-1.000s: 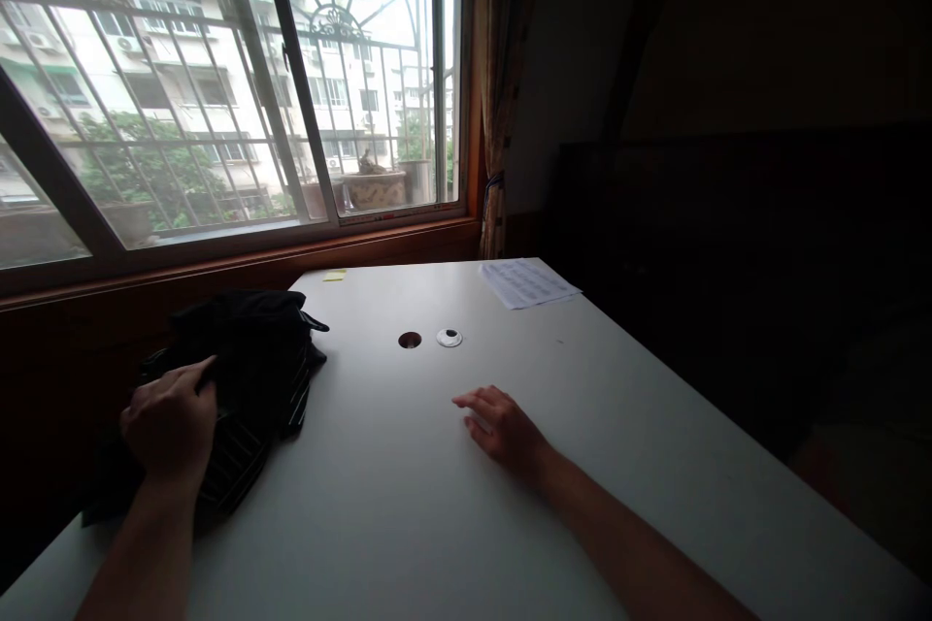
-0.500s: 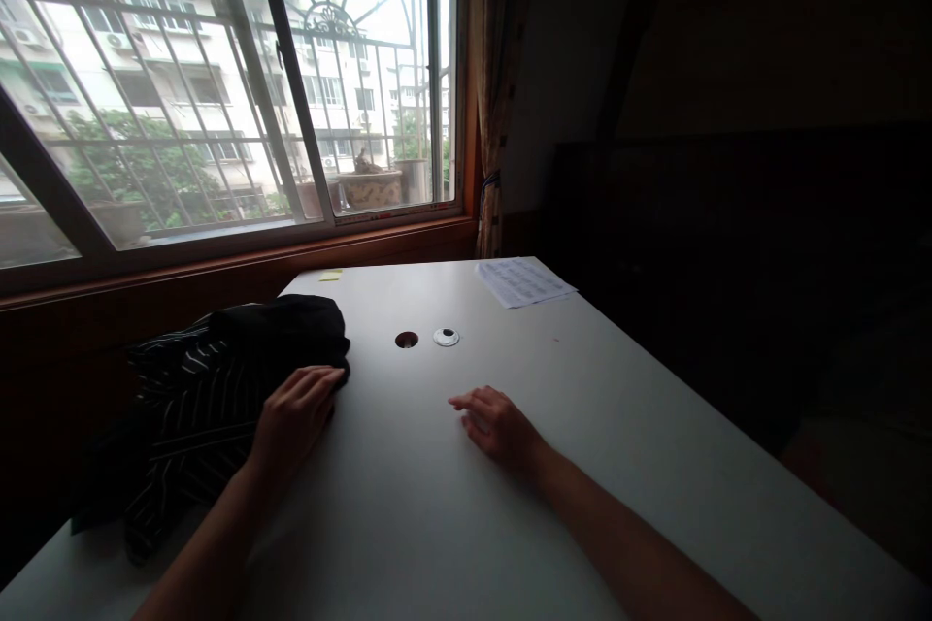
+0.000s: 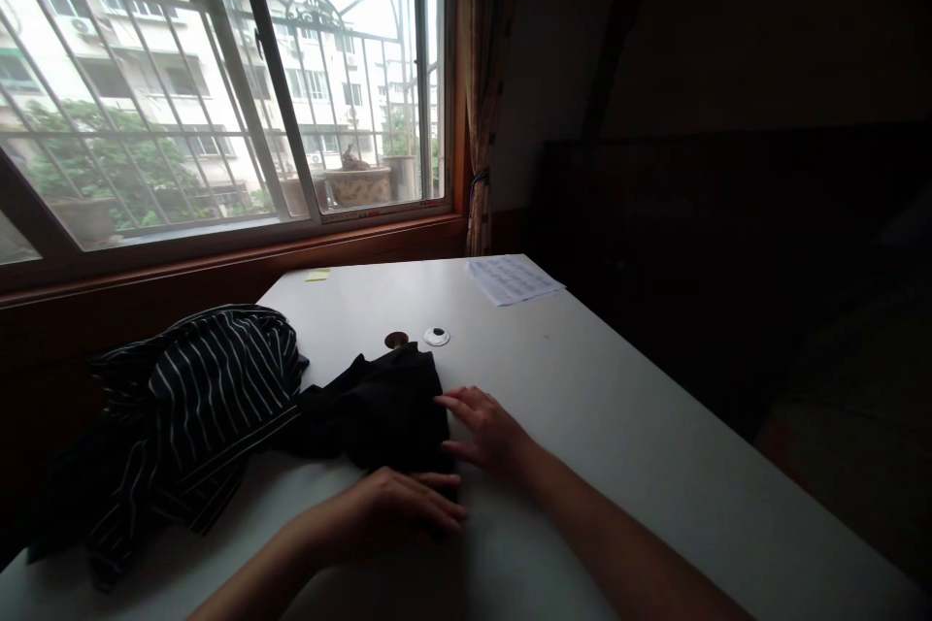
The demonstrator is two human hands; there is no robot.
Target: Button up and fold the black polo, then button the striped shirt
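A black garment (image 3: 393, 403) lies spread on the white table (image 3: 568, 408), stretching right from a heap of black cloth with white stripes (image 3: 225, 369). My left hand (image 3: 397, 505) is at the garment's near right corner, its fingers closed on the dark cloth there; part of the cloth is hidden under the hand. At the right edge of the same garment, my right hand (image 3: 484, 427) rests with thumb and fingers apart, the fingertips touching or just beside the cloth. It holds nothing.
Printed sheets of paper (image 3: 514, 279) lie at the table's far right. A yellow sticky note (image 3: 317, 275) is at the far left edge. Beyond the garment are a round hole (image 3: 397, 340) and a white ring-shaped cover (image 3: 437, 337). A barred window (image 3: 218, 87) stands behind.
The black garment has been drawn from the heap to the right across the table by my left hand. The striped cloth is more exposed. My right hand now meets the garment's edge.
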